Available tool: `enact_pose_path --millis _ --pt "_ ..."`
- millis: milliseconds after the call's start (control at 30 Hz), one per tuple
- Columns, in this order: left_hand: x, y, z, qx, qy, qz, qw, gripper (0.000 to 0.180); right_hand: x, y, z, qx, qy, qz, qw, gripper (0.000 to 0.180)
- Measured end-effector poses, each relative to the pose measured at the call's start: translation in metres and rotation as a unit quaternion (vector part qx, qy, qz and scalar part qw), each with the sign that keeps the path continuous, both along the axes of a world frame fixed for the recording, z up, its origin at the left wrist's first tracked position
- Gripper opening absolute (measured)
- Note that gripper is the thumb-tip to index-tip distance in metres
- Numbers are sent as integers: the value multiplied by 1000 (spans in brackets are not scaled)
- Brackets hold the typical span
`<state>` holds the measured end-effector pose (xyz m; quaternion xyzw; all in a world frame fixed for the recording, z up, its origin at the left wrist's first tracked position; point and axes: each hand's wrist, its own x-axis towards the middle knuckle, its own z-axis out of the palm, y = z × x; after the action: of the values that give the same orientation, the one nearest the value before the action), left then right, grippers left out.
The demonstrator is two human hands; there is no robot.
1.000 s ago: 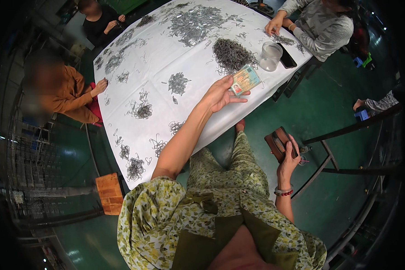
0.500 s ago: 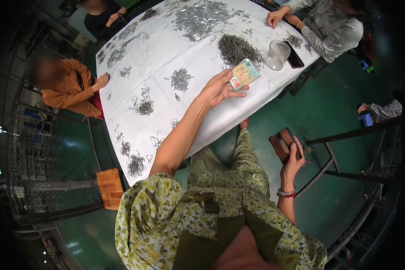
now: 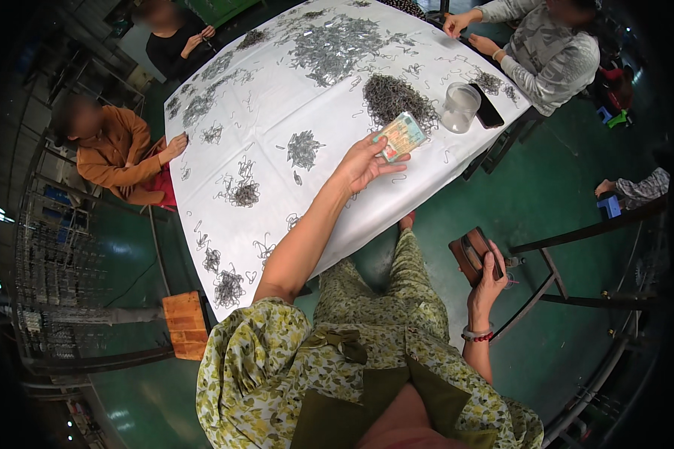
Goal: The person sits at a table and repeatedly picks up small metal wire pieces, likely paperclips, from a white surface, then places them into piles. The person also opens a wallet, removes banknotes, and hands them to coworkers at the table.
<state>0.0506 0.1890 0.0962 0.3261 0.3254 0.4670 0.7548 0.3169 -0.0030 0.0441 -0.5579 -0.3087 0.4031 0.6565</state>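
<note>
Teal and yellow, a small card [image 3: 403, 137] juts from the left hand [image 3: 367, 159] toward one o'clock, taking the top of the view as twelve. The thumb presses on the card's near end and the hand is clamped on it, while lower fingers stretch loosely toward three o'clock. Card and hand show over the white tablecloth [image 3: 269, 123]. From the card, a tangled heap of dark wire hooks [image 3: 392, 96] lies at twelve o'clock, and a clear tub [image 3: 459, 112] stands at two, with a black phone [image 3: 488, 108] just beside it at three. Between nine and ten o'clock of the left hand sits a smaller pile of flat grey pieces [image 3: 305, 150]. The right hand [image 3: 490, 275], well apart and beyond the table edge, is closed around a brown wallet [image 3: 468, 256], which lies at ten o'clock from it; whether the wallet is open cannot be told. Red beads [image 3: 478, 337] circle that wrist at seven o'clock. Across the table, a co-worker in grey [image 3: 550, 63] sits at two o'clock from the view's centre.
</note>
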Motion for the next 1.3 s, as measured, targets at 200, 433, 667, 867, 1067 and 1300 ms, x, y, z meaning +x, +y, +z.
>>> enact_pose_path --millis 200,433,667,867,1067,1300 --pt "0 -10 3 87 40 53 994 40 -5 -3 2 1 17 17 1000 40" --pt "0 -14 17 110 77 80 988 40 -7 0 6 5 56 20 998 41" --pt "7 -19 18 138 185 76 970 44 -26 70 26 79 -156 214 961 49" --pt "61 -61 43 179 253 139 941 43 -16 100 55 -40 182 399 898 38" --pt "78 -77 47 185 221 115 951 33 -12 97 71 -37 157 374 913 38" --pt "53 -75 25 80 86 -59 991 38 0 103 34 -40 64 364 928 34"
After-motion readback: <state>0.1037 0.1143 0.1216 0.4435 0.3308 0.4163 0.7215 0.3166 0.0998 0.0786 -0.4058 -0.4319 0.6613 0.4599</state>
